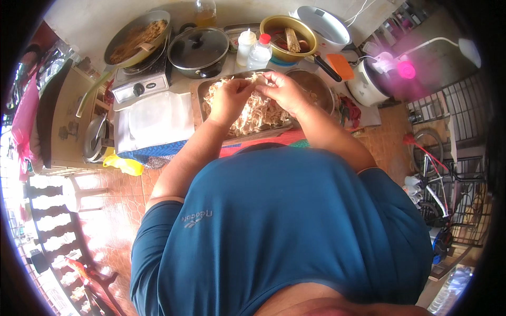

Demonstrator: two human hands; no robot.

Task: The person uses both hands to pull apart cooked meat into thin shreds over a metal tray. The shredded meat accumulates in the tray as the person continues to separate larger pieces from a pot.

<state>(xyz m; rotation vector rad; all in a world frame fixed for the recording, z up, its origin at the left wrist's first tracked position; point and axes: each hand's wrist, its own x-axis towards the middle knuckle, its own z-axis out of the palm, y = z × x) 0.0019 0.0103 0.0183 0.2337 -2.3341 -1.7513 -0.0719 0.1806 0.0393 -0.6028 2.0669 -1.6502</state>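
A heap of pale shredded meat, likely chicken point(259, 112), fills a rectangular metal tray point(201, 89). Above the far part of the heap, my left hand point(233, 96) and my right hand point(286, 93) meet at the fingertips. Pinched between them is a small piece of the shredded meat point(257, 77). Some of that piece is hidden by the fingers. Right of the tray stands a round metal bowl point(326, 89), partly covered by my right hand and wrist.
Left are a frying pan point(138, 35) of brown food on a gas stove point(142, 85) and translucent plastic sheets or bags point(152, 116). Behind the tray stand a lidded pot point(198, 49), two squeeze bottles point(259, 53) and a gold-coloured pot point(267, 25). A pink-lit fan point(405, 70) stands right.
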